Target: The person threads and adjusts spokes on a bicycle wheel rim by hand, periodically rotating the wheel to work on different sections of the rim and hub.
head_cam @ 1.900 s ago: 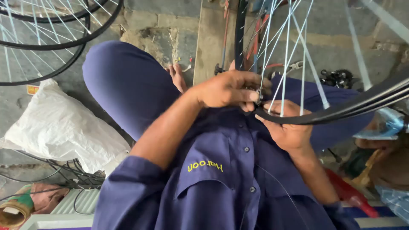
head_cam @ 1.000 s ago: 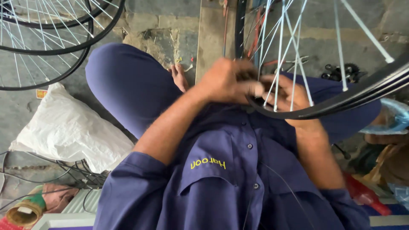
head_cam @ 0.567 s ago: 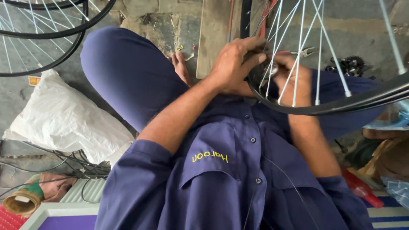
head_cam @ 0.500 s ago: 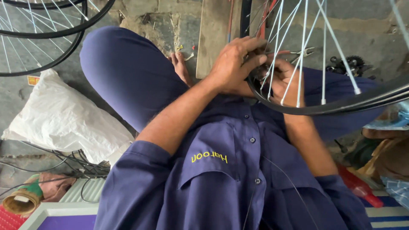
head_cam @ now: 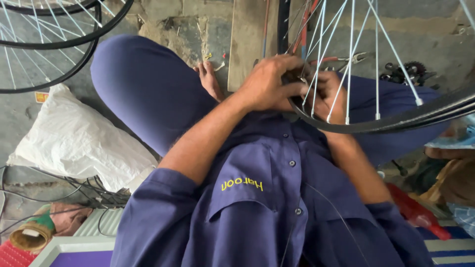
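Since 1.9 s ago both hands sit farther up the frame, with the rim swung lower right. Item: bicycle wheel rim (head_cam: 376, 123), black, silver spokes (head_cam: 349, 59); held over the lap, its arc running left to right and rising toward the far right, spokes pointing far, toward an unseen hub. Left hand (head_cam: 269, 84): fingers curled over the rim's left end, pinching at a spoke base. Right hand (head_cam: 332, 96): behind the spokes, closed on the rim's far side; both equally near. Adjacent: white sack (head_cam: 79, 141), 2 spare wheels (head_cam: 54, 44) far left, pliers (head_cam: 346, 58).
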